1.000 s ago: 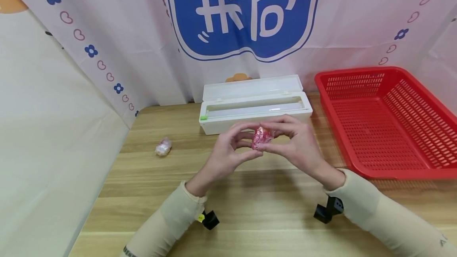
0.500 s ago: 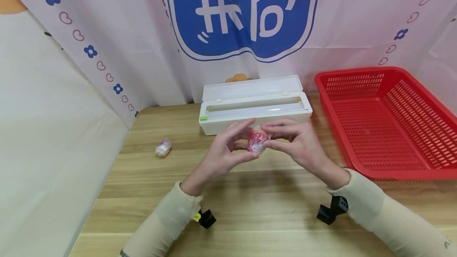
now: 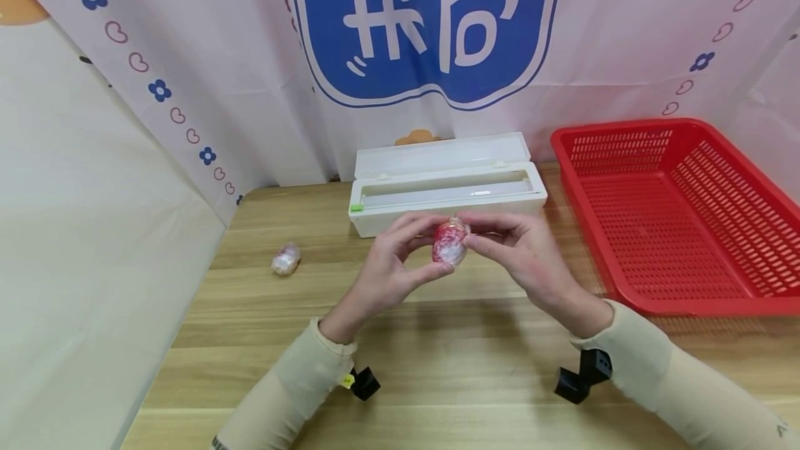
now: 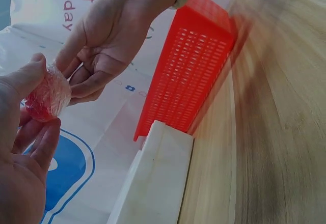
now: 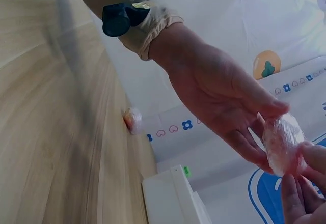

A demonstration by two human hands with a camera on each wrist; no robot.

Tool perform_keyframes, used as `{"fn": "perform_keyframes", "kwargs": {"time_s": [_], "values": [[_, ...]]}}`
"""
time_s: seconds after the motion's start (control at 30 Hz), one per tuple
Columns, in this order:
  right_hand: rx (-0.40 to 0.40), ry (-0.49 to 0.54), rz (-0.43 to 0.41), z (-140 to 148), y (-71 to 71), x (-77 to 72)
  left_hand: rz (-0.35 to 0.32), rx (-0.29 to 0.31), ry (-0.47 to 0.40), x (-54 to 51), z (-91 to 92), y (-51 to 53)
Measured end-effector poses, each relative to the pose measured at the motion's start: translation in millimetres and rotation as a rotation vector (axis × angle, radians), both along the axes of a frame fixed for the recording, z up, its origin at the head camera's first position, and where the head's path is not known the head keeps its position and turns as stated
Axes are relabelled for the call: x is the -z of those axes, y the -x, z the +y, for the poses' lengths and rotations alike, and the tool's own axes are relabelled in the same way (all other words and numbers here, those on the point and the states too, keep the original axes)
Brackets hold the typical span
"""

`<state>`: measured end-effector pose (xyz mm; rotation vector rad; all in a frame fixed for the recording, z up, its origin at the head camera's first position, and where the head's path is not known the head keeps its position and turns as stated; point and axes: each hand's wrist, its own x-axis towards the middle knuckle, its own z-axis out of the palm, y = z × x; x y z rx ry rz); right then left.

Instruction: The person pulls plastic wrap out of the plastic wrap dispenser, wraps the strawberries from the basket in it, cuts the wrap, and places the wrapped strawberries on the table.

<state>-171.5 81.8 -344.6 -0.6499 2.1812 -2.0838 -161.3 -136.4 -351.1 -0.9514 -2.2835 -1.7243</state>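
A small rounded red item wrapped in clear cling film (image 3: 449, 242) is held up above the table, between both hands. My left hand (image 3: 395, 257) grips it from the left, thumb below and fingers above in the head view. From the other side, my right hand (image 3: 531, 255) pinches the film at its upper right with thumb and fingertips. Crinkled, shiny film covers the item in the left wrist view, so its exact kind cannot be told. Behind the hands stands a white cling film dispenser box (image 3: 400, 219) with its lid raised and a roll inside.
Another small film-wrapped item (image 3: 286, 259) lies on the wooden table (image 3: 262, 339) at the left. A red plastic basket (image 3: 587, 245) stands at the right, beside the dispenser. A printed white curtain (image 3: 237, 82) hangs behind the table.
The wrapped item has been turned between the hands, showing more whitish film at its lower end. Both hands shifted only slightly and still hold it.
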Motion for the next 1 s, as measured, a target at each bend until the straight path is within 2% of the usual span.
{"fn": "perform_keyframes", "kwargs": {"time_s": [0.27, 0.4, 0.57, 0.77, 0.87, 1.0], "values": [[0.037, -0.080, 0.018, 0, -3.0, 2.9, 0.031, -0.024, 0.038, 4.2, 1.3, -0.9], [0.032, -0.090, -0.005, 1, -2.6, 5.0, 0.044, -0.014, 0.093, 4.1, -0.3, -1.7], [0.018, -0.156, -0.004, 0, -2.8, 2.8, 0.109, -0.028, 0.181, 2.2, -4.1, -3.2], [0.014, -0.312, 0.107, 2, -4.1, -4.3, 0.201, -0.063, 0.303, -0.3, -5.4, -5.7], [0.019, -0.379, 0.146, 2, -6.6, -11.7, 0.218, -0.071, 0.350, -3.5, -6.2, -7.7], [0.004, -0.471, 0.212, 2, -11.4, -24.5, 0.231, -0.046, 0.362, -9.3, -7.5, -11.0]]}}
